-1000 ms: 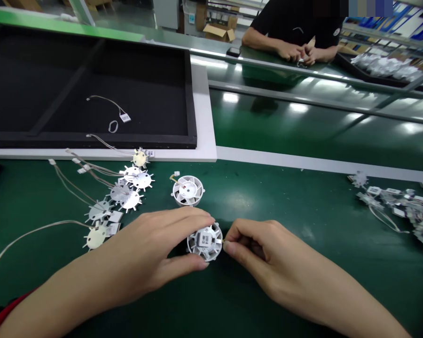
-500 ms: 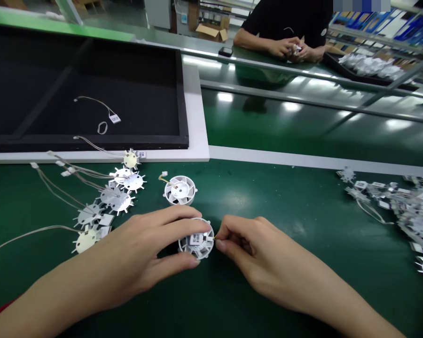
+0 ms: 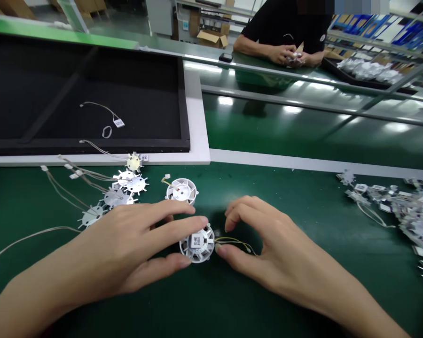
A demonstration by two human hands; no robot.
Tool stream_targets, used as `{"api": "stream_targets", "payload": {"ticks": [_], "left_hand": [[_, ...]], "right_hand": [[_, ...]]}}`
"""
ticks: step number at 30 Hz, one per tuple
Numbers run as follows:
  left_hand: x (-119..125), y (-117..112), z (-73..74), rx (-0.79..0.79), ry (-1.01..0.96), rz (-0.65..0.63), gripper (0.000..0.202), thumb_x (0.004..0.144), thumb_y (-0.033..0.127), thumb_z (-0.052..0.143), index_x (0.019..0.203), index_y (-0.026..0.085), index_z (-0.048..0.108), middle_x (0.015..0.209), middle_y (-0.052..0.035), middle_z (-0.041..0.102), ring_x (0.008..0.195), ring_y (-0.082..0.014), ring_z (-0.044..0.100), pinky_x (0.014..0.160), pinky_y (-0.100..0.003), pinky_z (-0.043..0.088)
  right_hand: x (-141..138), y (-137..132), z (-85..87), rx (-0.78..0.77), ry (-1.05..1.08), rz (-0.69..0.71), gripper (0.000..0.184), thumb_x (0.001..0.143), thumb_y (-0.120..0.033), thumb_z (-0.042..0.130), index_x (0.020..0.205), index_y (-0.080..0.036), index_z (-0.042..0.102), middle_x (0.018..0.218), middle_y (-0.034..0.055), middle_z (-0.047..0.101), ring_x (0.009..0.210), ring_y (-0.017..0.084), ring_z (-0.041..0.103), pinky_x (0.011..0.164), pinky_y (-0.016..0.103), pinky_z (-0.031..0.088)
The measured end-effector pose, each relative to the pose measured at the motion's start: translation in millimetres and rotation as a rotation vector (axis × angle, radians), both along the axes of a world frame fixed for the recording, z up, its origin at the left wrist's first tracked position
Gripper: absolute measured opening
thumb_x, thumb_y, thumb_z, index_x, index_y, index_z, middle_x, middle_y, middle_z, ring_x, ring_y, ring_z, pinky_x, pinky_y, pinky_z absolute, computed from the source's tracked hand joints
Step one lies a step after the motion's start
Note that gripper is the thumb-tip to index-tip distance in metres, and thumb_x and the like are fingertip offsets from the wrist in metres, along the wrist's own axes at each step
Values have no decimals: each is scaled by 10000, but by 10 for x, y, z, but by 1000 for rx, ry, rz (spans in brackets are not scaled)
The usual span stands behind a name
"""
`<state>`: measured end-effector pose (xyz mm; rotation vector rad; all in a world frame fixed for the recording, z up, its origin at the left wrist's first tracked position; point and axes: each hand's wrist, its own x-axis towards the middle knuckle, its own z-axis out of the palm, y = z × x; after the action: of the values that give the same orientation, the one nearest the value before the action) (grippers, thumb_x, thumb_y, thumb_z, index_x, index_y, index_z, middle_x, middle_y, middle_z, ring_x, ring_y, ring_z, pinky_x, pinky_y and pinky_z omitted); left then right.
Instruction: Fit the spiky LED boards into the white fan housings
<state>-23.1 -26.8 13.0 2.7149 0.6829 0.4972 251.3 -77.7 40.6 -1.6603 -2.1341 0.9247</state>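
A small round white fan housing (image 3: pixel 197 244) with a label on its hub lies on the green mat. My left hand (image 3: pixel 134 249) grips its left rim between thumb and fingers. A thin yellow wire (image 3: pixel 234 243) runs out of its right side. My right hand (image 3: pixel 261 244) arches over that wire, fingers apart and lifted, thumb lying beside the wire near the housing. A second white fan housing (image 3: pixel 181 190) sits just behind, untouched.
Several flat spiked discs with long leads (image 3: pixel 125 180) lie to the left. A heap of similar parts (image 3: pixel 409 211) lies at the right. A black framed panel (image 3: pixel 91 89) sits behind on a white board. Another person's hands (image 3: pixel 291 55) work across the belt.
My right hand went from a pinch at the housing's right edge to spread fingers, and the yellow wire now shows beneath it. The left hand kept its hold.
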Motion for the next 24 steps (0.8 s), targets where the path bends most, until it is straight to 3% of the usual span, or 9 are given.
{"api": "stream_targets", "payload": {"ticks": [4,8,15,24], "left_hand": [[-7,80,47,198,-8,-70,238,1108,264,498,1317,246,610,1094,-41,779,849,-203,771,697,-309,570],[-15,100,87,241,-42,-85,189,1079,197,531,1245,217,621,992,-22,789,732,-173,747,639,-310,540],[-29,76,107,292,-111,33,176,1068,149,514,1183,247,605,944,-2,799,747,-173,758,681,-332,561],[-30,81,115,330,-170,54,133,1050,140,553,1123,239,604,884,17,808,687,-157,759,618,-326,565]], "right_hand": [[-91,-23,-110,284,70,173,250,907,-277,802,1030,-213,594,1251,89,714,1131,247,687,920,375,556],[-165,-41,-254,439,55,252,222,960,-303,742,1063,-186,584,1232,134,733,1114,267,712,917,390,587],[-163,-22,-332,495,19,301,109,1053,-298,603,1074,-190,603,1256,179,730,1102,295,727,895,450,633],[-197,-29,-325,544,26,336,145,1063,-306,574,1088,-168,610,1359,218,687,1313,330,663,1013,454,625]]}}
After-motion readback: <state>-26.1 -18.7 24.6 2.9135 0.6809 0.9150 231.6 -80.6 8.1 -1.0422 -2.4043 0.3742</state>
